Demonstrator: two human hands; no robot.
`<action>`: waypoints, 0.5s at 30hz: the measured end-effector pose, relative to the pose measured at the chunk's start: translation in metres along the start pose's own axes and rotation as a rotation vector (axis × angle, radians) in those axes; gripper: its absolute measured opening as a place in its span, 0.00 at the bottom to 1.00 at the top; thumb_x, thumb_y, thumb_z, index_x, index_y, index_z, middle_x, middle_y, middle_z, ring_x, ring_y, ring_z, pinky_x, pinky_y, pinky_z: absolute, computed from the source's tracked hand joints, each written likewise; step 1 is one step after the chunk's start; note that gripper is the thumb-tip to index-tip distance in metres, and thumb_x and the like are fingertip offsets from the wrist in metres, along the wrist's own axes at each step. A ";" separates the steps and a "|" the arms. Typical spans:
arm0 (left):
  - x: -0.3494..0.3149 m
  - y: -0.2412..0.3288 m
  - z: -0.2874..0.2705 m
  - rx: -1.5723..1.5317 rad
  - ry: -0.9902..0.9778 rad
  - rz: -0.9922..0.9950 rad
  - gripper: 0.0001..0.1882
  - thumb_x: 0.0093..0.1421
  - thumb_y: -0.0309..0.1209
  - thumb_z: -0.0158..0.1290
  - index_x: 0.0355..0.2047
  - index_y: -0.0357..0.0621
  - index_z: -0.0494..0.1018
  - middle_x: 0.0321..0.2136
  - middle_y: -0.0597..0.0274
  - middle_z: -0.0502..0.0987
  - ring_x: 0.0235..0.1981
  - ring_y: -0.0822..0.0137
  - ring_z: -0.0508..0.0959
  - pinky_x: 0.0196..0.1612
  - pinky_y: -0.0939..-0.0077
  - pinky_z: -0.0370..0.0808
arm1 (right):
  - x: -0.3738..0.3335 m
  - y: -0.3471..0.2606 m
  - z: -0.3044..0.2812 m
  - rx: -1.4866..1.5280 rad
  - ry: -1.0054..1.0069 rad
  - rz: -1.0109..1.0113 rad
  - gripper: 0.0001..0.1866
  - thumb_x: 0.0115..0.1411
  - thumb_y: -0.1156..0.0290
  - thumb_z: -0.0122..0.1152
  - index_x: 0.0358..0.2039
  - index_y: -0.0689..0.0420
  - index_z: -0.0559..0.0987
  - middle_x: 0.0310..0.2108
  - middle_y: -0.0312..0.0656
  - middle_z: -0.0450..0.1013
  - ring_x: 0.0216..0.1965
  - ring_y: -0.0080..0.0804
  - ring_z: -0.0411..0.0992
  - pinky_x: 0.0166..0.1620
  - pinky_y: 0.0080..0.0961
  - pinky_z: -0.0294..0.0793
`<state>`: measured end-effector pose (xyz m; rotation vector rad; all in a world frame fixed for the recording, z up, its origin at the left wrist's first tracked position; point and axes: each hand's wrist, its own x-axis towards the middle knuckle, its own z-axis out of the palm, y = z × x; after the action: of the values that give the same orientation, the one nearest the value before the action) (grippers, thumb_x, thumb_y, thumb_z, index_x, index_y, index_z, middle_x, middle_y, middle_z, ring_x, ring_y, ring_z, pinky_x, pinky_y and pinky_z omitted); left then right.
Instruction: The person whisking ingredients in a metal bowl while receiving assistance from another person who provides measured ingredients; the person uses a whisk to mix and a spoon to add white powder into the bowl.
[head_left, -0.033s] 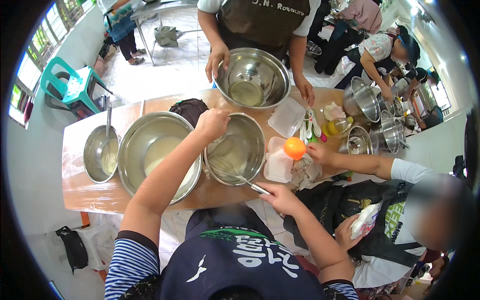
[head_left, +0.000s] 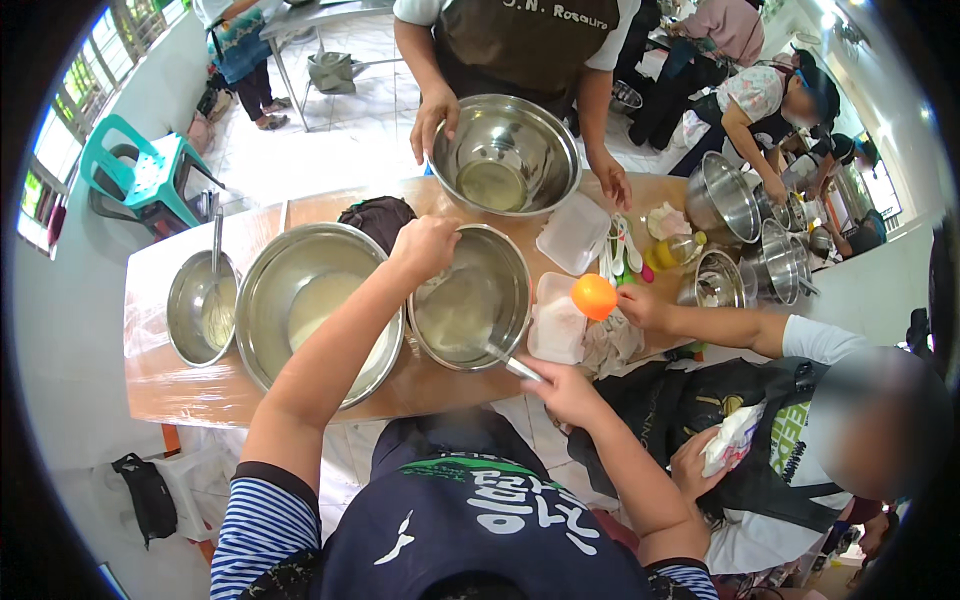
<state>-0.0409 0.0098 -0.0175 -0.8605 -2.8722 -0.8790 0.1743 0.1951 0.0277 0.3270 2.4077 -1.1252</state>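
Note:
My left hand (head_left: 427,248) is closed on the far-left rim of a steel mixing bowl (head_left: 519,275) in front of me. In that bowl lies a pale, creamy liquid (head_left: 455,315). A whisk (head_left: 522,369) is gripped by its metal handle in my right hand (head_left: 568,393), at the bowl's near-right side. Its wires dip into the bowl and are smeared by motion. Left of this bowl, under my left forearm, stands a larger steel bowl (head_left: 262,300) with a pale batter. A smaller bowl (head_left: 182,310) holding another whisk (head_left: 216,240) sits at the far left.
Across the table, a person steadies a big steel bowl (head_left: 540,140) with clear liquid. At my right, another person's hand holds an orange measuring cup (head_left: 594,297) above a white plastic container (head_left: 556,335). Measuring spoons (head_left: 627,250), an oil bottle (head_left: 682,250) and several bowls (head_left: 722,200) crowd the right side.
The whisk has swung a little in the bowl, its wires now blurred, and my right hand has shifted slightly right. The neighbour's orange measuring cup has moved slightly right. My left hand stays put.

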 end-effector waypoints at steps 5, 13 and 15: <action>-0.001 0.006 -0.001 0.015 0.010 0.038 0.09 0.50 0.31 0.49 0.31 0.43 0.74 0.25 0.50 0.75 0.29 0.52 0.75 0.33 0.60 0.72 | -0.001 0.011 0.008 0.021 -0.072 -0.160 0.21 0.51 0.68 0.54 0.48 0.53 0.70 0.33 0.54 0.72 0.35 0.45 0.72 0.38 0.32 0.70; 0.001 0.001 -0.002 -0.012 0.016 0.015 0.08 0.50 0.32 0.50 0.27 0.41 0.72 0.23 0.49 0.74 0.29 0.50 0.74 0.33 0.59 0.70 | -0.001 0.009 0.002 0.114 -0.049 -0.045 0.22 0.51 0.72 0.55 0.49 0.56 0.69 0.40 0.50 0.72 0.41 0.35 0.71 0.45 0.24 0.66; -0.003 0.001 0.000 -0.017 0.013 0.009 0.08 0.50 0.33 0.50 0.27 0.42 0.72 0.23 0.49 0.74 0.29 0.50 0.74 0.33 0.59 0.70 | -0.003 0.011 0.007 0.051 -0.014 -0.031 0.22 0.51 0.71 0.55 0.49 0.57 0.69 0.41 0.49 0.71 0.42 0.38 0.70 0.45 0.25 0.66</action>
<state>-0.0382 0.0090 -0.0174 -0.8651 -2.8513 -0.9060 0.1834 0.1968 0.0178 0.2981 2.3821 -1.2007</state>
